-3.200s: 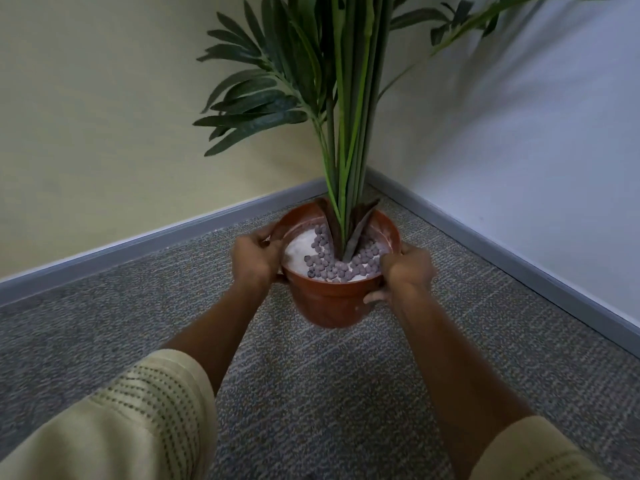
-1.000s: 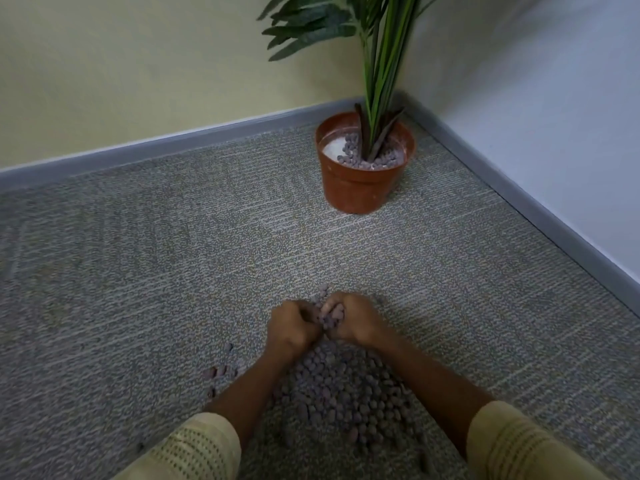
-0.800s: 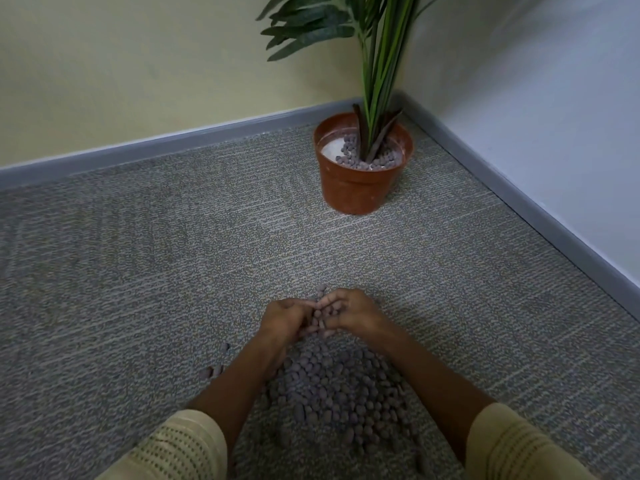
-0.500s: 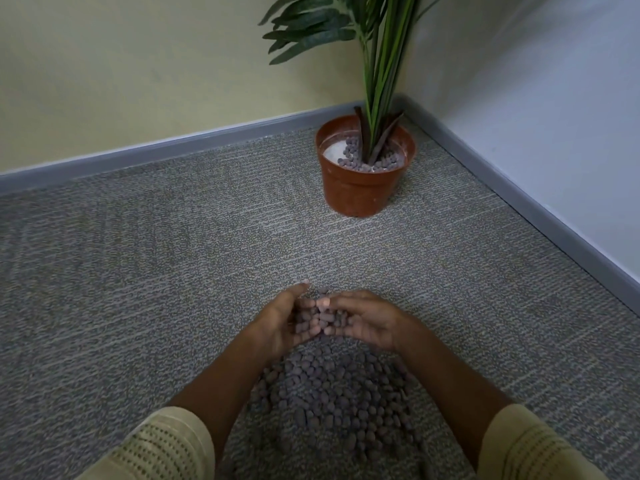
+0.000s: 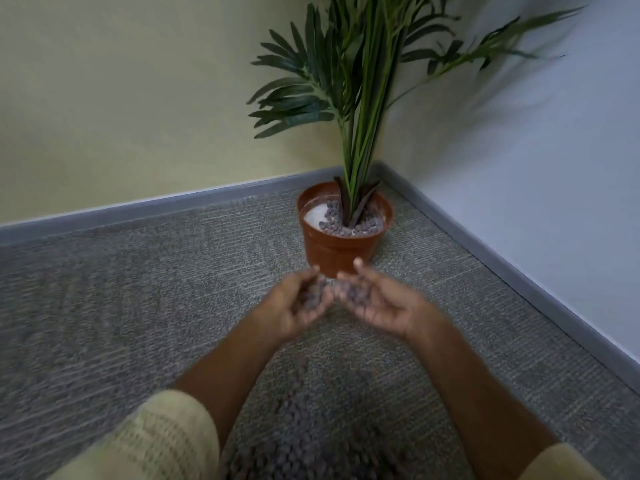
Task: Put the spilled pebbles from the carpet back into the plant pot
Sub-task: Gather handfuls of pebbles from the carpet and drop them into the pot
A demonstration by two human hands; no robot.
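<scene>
**Cupped hands full of pebbles, short of the pot**

Nearest, at the bottom edge, two pale yellow knitted sleeves (image 5: 162,441) are cut off by the frame, the right one showing only a corner. Between the forearms lies a heap of small grey-brown pebbles (image 5: 311,438) on the grey ribbed carpet (image 5: 104,323); the heap is smeared with blur, its near part runs out of view, and its edges are hard to trace against the weave.

Farther on, the left hand (image 5: 294,306) and right hand (image 5: 377,306) are raised palms-up, side by side, fingers curled loosely into a shared scoop around a handful of pebbles (image 5: 332,294). Both hands are blurred, so I cannot tell whether their inner edges actually touch, nor how many pebbles they carry. The right thumb tip overlaps the lower front of the pot.

Just beyond the fingertips stands the round terracotta-coloured plastic plant pot (image 5: 341,251), upright in the far corner. Inside, more pebbles ring the stems, with a bare white patch on the left. The green artificial palm (image 5: 360,98) rises from it, its top cut off. A grey skirting board (image 5: 173,206) runs along the yellow wall (image 5: 138,98) on the left, and meets the pale blue-white wall (image 5: 554,168) on the right behind the stems.
</scene>
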